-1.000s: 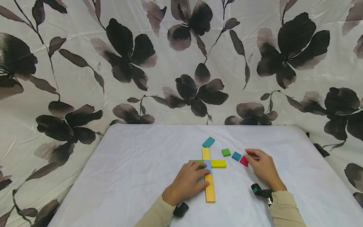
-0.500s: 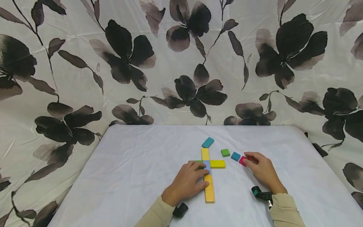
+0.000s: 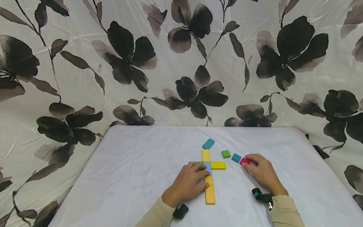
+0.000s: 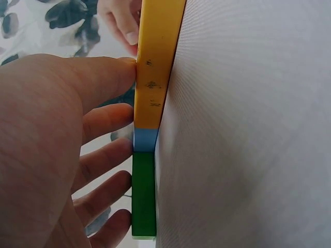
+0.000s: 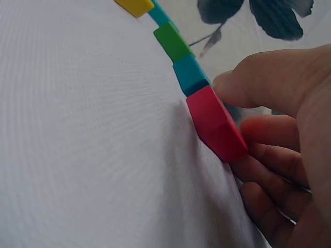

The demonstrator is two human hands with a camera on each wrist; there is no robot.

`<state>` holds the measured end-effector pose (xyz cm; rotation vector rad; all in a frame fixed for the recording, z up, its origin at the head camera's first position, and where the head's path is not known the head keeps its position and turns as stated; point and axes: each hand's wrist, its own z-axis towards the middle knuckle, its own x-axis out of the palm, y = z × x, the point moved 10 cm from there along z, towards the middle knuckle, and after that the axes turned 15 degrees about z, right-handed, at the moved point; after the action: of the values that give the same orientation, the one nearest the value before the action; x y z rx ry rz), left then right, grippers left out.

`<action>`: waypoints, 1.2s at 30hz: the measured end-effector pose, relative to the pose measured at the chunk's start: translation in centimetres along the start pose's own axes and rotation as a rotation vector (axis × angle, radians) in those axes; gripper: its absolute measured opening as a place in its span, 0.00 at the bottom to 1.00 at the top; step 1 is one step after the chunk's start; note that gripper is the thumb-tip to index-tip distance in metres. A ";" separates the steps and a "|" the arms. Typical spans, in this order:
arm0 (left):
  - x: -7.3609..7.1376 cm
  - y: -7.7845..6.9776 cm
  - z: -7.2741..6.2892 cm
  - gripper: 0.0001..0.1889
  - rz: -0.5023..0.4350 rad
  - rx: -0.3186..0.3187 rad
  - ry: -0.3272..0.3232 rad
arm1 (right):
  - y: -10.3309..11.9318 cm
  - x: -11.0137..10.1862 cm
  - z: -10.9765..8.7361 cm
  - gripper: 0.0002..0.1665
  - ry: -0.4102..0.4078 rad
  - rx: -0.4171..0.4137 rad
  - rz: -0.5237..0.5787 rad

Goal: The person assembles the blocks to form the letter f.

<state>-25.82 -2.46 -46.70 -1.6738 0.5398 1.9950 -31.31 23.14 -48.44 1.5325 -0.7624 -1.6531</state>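
Flat coloured blocks form a cross: a long orange block (image 3: 210, 194), a light blue block (image 3: 208, 167) in the middle, a yellow block (image 3: 218, 165) to the right, another yellow block (image 3: 205, 154) above, and a green block (image 4: 144, 194) on the left. My left hand (image 3: 187, 180) rests on them with fingers spread; the thumb touches the orange block and fingertips lie against the blue and green ones. My right hand (image 3: 262, 171) pinches a red block (image 5: 214, 121) between thumb and forefinger, its other fingers loosely bent.
Beside the red block lie a small blue block (image 3: 236, 158) and a small green block (image 3: 226, 154), in a slanting row. A teal block (image 3: 208, 143) lies tilted at the cross's top. The white-covered table (image 3: 127, 164) ends at a floral cloth (image 3: 170, 63).
The right thumb and forefinger have closed in on the red block from its right side. The left hand stays in place on the cross.
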 end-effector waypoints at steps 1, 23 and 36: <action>0.0 0.0 0.0 0.22 0.002 0.001 -0.001 | 0.0 0.0 0.0 0.28 -0.003 -0.003 0.001; 0.4 -0.1 0.3 0.22 0.016 -0.005 0.020 | -1.1 0.1 0.0 0.25 -0.034 0.010 -0.002; 0.4 0.1 0.1 0.22 -0.013 -0.010 0.005 | -1.1 -0.4 -0.1 0.27 -0.039 0.013 0.048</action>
<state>-25.97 -2.42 -47.09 -1.6843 0.5206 1.9885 -31.38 24.07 -49.18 1.4837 -0.8261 -1.6502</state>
